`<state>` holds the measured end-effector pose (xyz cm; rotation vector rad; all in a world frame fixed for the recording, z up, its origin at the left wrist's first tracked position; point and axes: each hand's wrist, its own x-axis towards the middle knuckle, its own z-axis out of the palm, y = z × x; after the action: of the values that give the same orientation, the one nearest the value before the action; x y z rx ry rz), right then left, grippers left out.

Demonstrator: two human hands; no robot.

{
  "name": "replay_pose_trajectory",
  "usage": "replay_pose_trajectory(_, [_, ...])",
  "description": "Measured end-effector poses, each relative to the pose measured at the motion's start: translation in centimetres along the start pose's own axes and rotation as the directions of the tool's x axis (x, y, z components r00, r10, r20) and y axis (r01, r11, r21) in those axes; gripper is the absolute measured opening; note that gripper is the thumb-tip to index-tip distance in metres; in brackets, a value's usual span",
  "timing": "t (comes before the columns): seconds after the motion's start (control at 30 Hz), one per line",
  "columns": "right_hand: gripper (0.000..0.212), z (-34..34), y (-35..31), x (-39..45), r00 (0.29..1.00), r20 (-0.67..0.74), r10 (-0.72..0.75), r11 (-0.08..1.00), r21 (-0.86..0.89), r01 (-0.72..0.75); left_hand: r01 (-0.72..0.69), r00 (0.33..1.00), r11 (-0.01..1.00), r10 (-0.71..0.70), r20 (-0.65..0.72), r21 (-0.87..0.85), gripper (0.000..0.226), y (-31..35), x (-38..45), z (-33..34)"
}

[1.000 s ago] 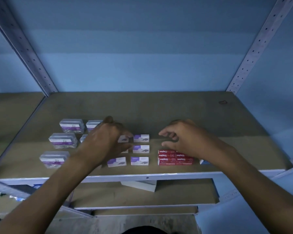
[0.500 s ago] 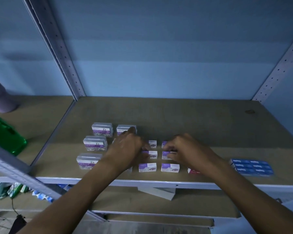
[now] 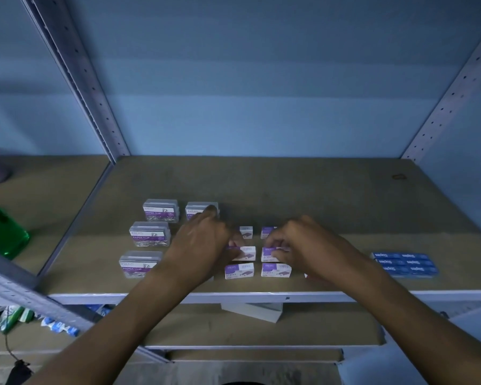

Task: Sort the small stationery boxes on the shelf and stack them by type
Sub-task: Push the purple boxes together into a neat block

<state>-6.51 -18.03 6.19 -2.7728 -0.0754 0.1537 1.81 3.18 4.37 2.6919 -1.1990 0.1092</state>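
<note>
Boxes look grouped by type on the shelf (image 3: 303,190); stacking remains. Left hand (image 3: 203,245) and right hand (image 3: 303,243) each pinch a purple staple box (image 3: 270,252).

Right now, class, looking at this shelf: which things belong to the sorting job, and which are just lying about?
Belong to the job:
- clear paper clip boxes
- small white-and-purple staple boxes
- blue staples boxes
- left hand and right hand, both on the small boxes

Just lying about:
- green plastic object, next bay
- white box, lower shelf
- packets, lower left
</note>
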Motion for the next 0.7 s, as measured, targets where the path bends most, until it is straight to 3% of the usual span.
replay_pose_trajectory(0.33, [0.024,1.0,0.0,-0.5,1.000,0.028,0.000,1.000,-0.003,0.000,-0.017,0.999,0.999,0.018,0.032,-0.041,0.021,0.3,-1.0,0.5])
replay_pose_trajectory(0.7, [0.020,1.4,0.1,-0.4,0.999,0.044,-0.010,1.000,-0.015,0.010,-0.062,0.985,0.978,0.092,0.147,-0.202,0.014,-0.3,-0.3,0.3])
